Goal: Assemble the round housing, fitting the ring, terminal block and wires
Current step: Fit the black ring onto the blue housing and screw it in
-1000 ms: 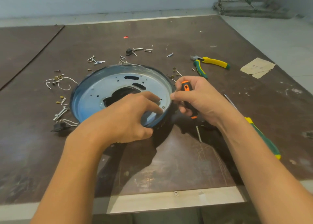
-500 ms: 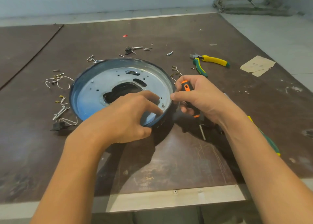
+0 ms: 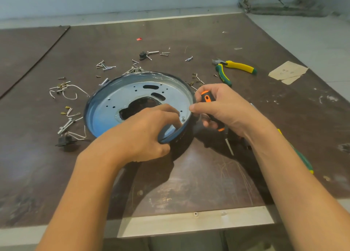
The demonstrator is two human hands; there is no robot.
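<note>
The round housing (image 3: pixel 113 106), a shallow blue-grey metal pan with slots and a dark central opening, stands tilted on the brown table, its near right rim lifted. My left hand (image 3: pixel 140 135) grips that near rim, fingers curled inside beside a small screw (image 3: pixel 183 118). My right hand (image 3: pixel 225 110) holds a black and orange screwdriver (image 3: pixel 207 98) in its palm, shaft pointing down, while its forefinger touches the rim's right edge. White wires with brass terminals (image 3: pixel 64 91) lie to the left. A black block with wires (image 3: pixel 63 140) sits at the lower left.
Loose screws and bolts (image 3: pixel 105 66) are scattered behind and left of the housing. Yellow-green pliers (image 3: pixel 233 67) lie at the back right, and a green-yellow screwdriver (image 3: pixel 301 156) lies under my right forearm. Paper scraps (image 3: pixel 287 72) lie far right. The table's metal front edge (image 3: pixel 189 222) is near.
The housing has tipped slightly more toward me as my left hand lifts its near rim. My right hand keeps the screwdriver and stays at the rim.
</note>
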